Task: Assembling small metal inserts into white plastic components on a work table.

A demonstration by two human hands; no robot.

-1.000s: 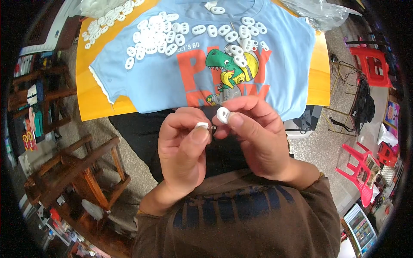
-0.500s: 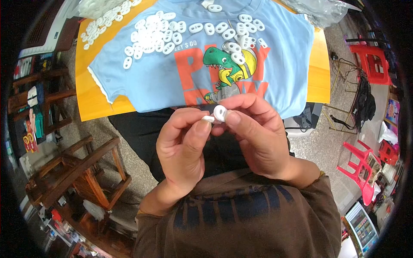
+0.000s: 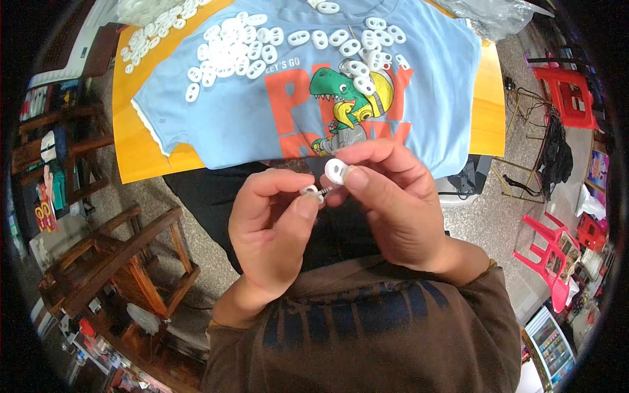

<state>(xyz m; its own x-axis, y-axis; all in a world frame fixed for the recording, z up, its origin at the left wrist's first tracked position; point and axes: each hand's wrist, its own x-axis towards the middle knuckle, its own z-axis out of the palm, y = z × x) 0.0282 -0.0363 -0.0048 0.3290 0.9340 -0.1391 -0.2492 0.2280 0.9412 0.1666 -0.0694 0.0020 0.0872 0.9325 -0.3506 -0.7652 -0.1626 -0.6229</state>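
My left hand (image 3: 267,226) pinches a small white plastic cord lock part (image 3: 309,189) between thumb and forefinger. A thin metal spring (image 3: 325,190) juts from it toward the other hand. My right hand (image 3: 403,209) holds an oval white two-holed cord lock (image 3: 335,170) by thumb and fingers, its face turned up. The two hands are close together above my lap, just in front of the table edge. Beyond them, a light blue T-shirt (image 3: 223,131) with a dinosaur print lies spread out. Several more white two-holed cord locks (image 3: 229,49) are heaped and scattered on it.
The shirt covers a yellow wooden table (image 3: 141,160). More small white parts (image 3: 154,40) lie at its far left, and clear plastic bags (image 3: 495,16) at the far right. Wooden stool frames (image 3: 134,262) stand at left; red plastic stools (image 3: 547,255) stand at right.
My left hand has drawn slightly left and down, tilting its white part so that a hole shows. More of the spring is visible between the hands. My right hand has barely moved.
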